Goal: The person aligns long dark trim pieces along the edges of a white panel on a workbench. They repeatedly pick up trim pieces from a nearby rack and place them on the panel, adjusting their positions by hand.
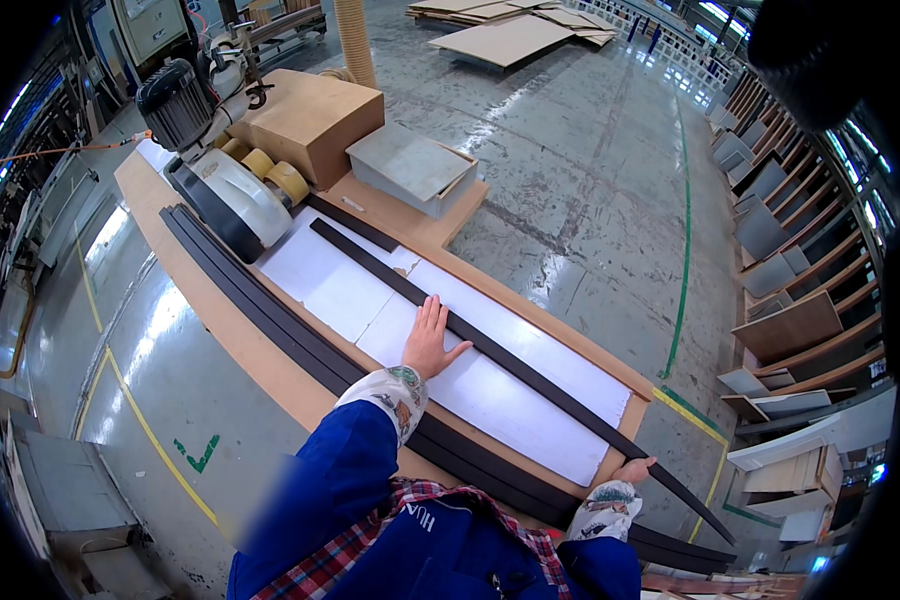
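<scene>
A long, narrow dark strip [530, 375] lies slantwise over the white panel surface [345, 290] of the workbench. Its far end points toward the feed machine [232, 190], and its near end sticks out past the bench's right end. My left hand [430, 340] is flat with fingers stretched out, resting against the strip's left edge. Around the strip near the bench end is my right hand [632, 471], its fingers partly hidden. Several more dark strips [260, 300] lie along the bench's left side, running under my left arm.
The machine has a dark motor [177, 103] and yellow rollers [288, 183]. Beside it stand a brown box [310, 120] and a grey box [410, 165]. A wooden guide rail [540, 320] edges the bench. Racks of panels [790, 250] line the right; stacked boards [505, 40] lie far back.
</scene>
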The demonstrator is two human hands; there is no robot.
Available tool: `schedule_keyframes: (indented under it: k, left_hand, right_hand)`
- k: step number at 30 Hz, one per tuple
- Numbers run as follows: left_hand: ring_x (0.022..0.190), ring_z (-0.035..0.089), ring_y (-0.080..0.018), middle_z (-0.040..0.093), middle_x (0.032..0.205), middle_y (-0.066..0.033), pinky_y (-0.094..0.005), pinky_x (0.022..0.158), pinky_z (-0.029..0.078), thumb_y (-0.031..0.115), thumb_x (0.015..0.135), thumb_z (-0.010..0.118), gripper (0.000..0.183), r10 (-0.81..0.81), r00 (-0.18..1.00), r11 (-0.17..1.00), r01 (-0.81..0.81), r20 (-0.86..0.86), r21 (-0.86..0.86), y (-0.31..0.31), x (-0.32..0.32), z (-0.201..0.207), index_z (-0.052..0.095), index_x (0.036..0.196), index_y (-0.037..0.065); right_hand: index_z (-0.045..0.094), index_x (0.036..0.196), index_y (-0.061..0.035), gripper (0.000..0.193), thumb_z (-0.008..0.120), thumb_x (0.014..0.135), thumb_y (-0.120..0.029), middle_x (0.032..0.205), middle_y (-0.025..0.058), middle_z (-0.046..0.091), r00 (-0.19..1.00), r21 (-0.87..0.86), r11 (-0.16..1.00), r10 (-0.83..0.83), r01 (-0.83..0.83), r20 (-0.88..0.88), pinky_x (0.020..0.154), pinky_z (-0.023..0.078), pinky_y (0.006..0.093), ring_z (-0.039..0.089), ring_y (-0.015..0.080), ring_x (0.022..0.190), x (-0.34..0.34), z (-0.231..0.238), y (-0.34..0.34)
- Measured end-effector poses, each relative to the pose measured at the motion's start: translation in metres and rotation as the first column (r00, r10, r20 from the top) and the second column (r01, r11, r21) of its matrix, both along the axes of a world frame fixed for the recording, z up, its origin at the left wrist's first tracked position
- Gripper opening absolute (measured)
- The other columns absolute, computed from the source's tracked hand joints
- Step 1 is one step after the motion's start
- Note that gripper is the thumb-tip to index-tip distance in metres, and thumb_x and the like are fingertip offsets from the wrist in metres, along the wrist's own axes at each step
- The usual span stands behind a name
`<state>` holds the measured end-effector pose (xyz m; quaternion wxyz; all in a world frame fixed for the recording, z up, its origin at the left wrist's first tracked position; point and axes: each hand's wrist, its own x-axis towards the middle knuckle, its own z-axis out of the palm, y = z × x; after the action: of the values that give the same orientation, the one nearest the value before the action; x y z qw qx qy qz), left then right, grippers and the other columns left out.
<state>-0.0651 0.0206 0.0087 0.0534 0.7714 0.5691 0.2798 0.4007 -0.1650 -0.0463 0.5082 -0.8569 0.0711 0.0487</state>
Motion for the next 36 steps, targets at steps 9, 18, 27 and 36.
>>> schedule_keyframes:
  k: [9, 18, 27, 36]
  left_hand:
    - [0.131, 0.023, -0.038, 0.028, 0.137, -0.0268, -0.0442, 0.109, 0.02, 0.055, 0.08, 0.056, 0.081, 0.003, 1.0, 1.0, -0.003, -0.011, 0.002, 0.0, 0.0, -0.001, 0.037, 0.125, -0.009]
    - [0.132, 0.022, -0.0377, 0.029, 0.137, -0.0272, -0.045, 0.109, 0.019, 0.053, 0.079, 0.057, 0.08, -0.017, 1.0, 1.0, 0.017, 0.003, 0.003, 0.0, -0.001, -0.001, 0.037, 0.125, -0.01]
    - [0.131, 0.021, -0.0413, 0.028, 0.136, -0.0307, -0.0479, 0.108, 0.018, 0.048, 0.08, 0.058, 0.077, -0.096, 0.995, 0.978, 0.1, 0.034, -0.185, 0.001, 0.011, 0.005, 0.037, 0.124, -0.012]
    - [0.131, 0.019, -0.0428, 0.024, 0.137, -0.0316, -0.0479, 0.108, 0.018, 0.048, 0.08, 0.058, 0.078, -0.097, 0.988, 0.978, 0.117, 0.12, -0.175, 0.039, 0.041, -0.018, 0.035, 0.125, -0.012]
  right_hand:
    - [0.057, 0.097, 0.0173, 0.075, 0.031, 0.092, -0.052, 0.098, 0.0338, 0.057, 1.0, -0.039, 0.999, -0.008, 0.008, -0.005, 0.085, 0.041, 0.0484, 0.053, 0.047, 0.095, 0.009, -0.01, -0.001]
    - [0.057, 0.098, 0.0175, 0.077, 0.03, 0.091, -0.055, 0.1, 0.033, 0.057, 0.993, -0.1, 0.995, 0.005, 0.007, 0.118, 0.086, 0.041, 0.0479, 0.053, 0.0467, 0.095, 0.041, -0.049, -0.008]
    - [0.055, 0.103, 0.0091, 0.057, 0.039, 0.093, -0.045, 0.092, 0.0155, 0.06, 0.981, 0.336, 0.937, -0.03, 0.094, -0.19, 0.065, 0.051, 0.0363, 0.059, 0.025, 0.08, 0.051, -0.041, -0.01]
    - [0.054, 0.103, 0.0012, 0.026, 0.06, 0.087, -0.018, 0.095, 0.0117, 0.062, 0.854, 0.766, 0.642, 0.394, 0.008, -0.34, 0.073, 0.051, 0.0356, 0.06, 0.0241, 0.086, 0.14, -0.049, -0.026]
